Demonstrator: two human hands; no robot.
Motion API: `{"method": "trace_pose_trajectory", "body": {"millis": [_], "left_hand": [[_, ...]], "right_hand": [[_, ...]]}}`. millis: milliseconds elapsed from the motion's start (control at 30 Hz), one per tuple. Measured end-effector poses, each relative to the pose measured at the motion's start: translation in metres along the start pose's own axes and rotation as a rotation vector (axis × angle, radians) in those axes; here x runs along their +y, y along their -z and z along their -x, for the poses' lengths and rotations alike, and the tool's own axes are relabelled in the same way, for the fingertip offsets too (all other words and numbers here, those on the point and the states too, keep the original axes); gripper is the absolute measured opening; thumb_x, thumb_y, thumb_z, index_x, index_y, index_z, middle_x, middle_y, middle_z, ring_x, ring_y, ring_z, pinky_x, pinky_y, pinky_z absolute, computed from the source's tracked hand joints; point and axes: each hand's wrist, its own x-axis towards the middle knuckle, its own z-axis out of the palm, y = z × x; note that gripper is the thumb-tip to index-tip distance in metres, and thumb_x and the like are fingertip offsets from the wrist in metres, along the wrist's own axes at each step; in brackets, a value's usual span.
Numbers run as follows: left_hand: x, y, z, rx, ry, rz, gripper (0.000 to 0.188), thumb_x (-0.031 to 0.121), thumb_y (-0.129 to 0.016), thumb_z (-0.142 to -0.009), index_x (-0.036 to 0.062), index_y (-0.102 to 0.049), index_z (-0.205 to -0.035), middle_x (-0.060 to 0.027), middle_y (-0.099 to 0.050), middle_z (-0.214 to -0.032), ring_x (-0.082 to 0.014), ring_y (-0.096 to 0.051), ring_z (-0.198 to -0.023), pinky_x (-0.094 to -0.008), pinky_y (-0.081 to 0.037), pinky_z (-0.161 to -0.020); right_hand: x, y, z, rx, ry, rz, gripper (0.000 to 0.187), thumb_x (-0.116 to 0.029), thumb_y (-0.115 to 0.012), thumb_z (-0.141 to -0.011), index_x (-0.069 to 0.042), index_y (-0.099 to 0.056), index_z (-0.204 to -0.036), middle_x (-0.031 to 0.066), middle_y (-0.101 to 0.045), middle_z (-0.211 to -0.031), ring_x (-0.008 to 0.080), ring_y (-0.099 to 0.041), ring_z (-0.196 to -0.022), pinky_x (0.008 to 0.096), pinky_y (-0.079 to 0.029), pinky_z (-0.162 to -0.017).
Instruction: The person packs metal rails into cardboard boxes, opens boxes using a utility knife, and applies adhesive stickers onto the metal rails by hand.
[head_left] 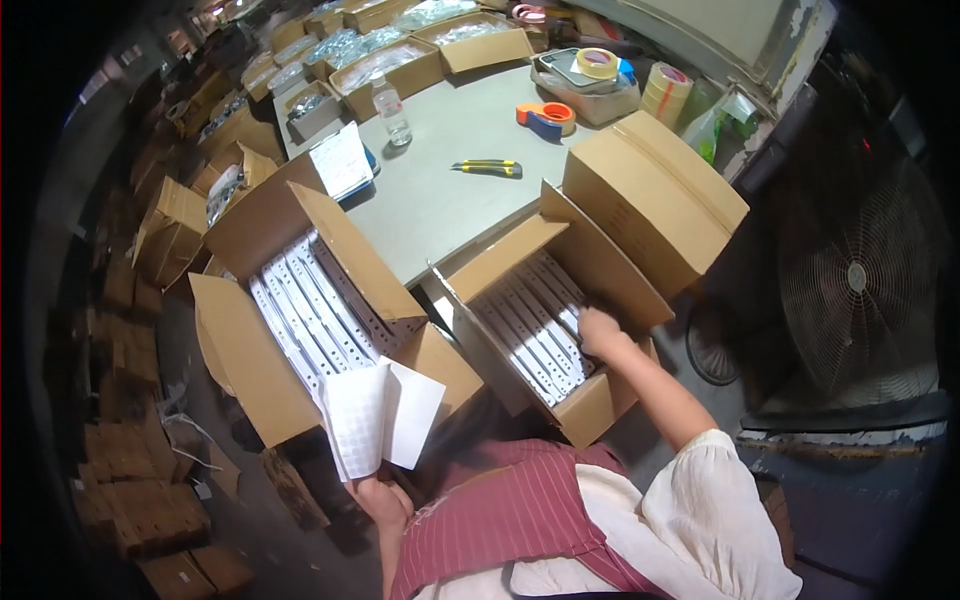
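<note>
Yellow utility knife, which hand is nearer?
Right. In the picture, the right hand is below and right of the utility knife, at a carton; the left hand, holding white sheets, is farther down and left.

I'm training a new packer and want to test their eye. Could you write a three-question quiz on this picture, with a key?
1. What does the left hand hold?
2. True or false: the clear bottle lies on its side.
3. Where is the right hand? A) On the tape dispenser. B) In an open box. C) On the utility knife.

Key: 1. White paper. 2. False; it stands upright on the table. 3. B.
</note>
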Motion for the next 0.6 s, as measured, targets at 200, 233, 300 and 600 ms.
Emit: {"method": "trace_pose_trajectory", "body": {"millis": [200,233,300,600], "left_hand": [[0.008,-0.02,0.001,0.135,-0.055,0.083,0.03,0.007,-0.048,-0.097,-0.0061,-0.058,-0.122,-0.0122,-0.063,-0.116,-0.022,-0.063,-0.102,-0.0343,-0.052,-0.088],[0.01,-0.015,0.001,0.153,-0.037,0.039,0.029,0.008,-0.048,-0.097,-0.0055,-0.058,-0.121,-0.0116,-0.063,-0.115,-0.0213,-0.063,-0.1,-0.0332,-0.051,-0.086],[0.017,-0.023,0.007,0.224,-0.051,0.106,0.028,0.009,-0.049,-0.097,-0.0041,-0.061,-0.118,-0.01,-0.063,-0.111,-0.0191,-0.062,-0.095,-0.0312,-0.049,-0.083],[0.009,0.021,-0.004,0.241,-0.103,0.15,0.032,0.009,-0.048,-0.097,-0.0051,-0.058,-0.124,-0.0117,-0.063,-0.123,-0.0229,-0.063,-0.109,-0.0345,-0.05,-0.092]], "right_hand": [[0.011,0.01,0.018,0.229,0.018,-0.474,0.063,-0.017,-0.085,-0.053,0.007,-0.056,-0.104,0.0293,-0.065,-0.104,0.0438,-0.063,-0.104,0.0441,-0.054,-0.09],[0.009,0.01,0.021,0.226,0.024,-0.466,0.063,-0.017,-0.085,-0.053,0.007,-0.056,-0.104,0.0293,-0.065,-0.104,0.0438,-0.063,-0.104,0.0441,-0.054,-0.09],[0.007,0.015,0.025,0.251,-0.117,-0.552,0.061,-0.016,-0.083,-0.056,0.007,-0.055,-0.105,0.0301,-0.066,-0.104,0.0442,-0.064,-0.103,0.0454,-0.054,-0.089],[-0.003,0.09,0.076,0.24,0.017,-0.686,0.069,-0.016,-0.082,-0.058,0.006,-0.053,-0.117,0.0271,-0.065,-0.102,0.0398,-0.067,-0.091,0.0407,-0.056,-0.084]]}}
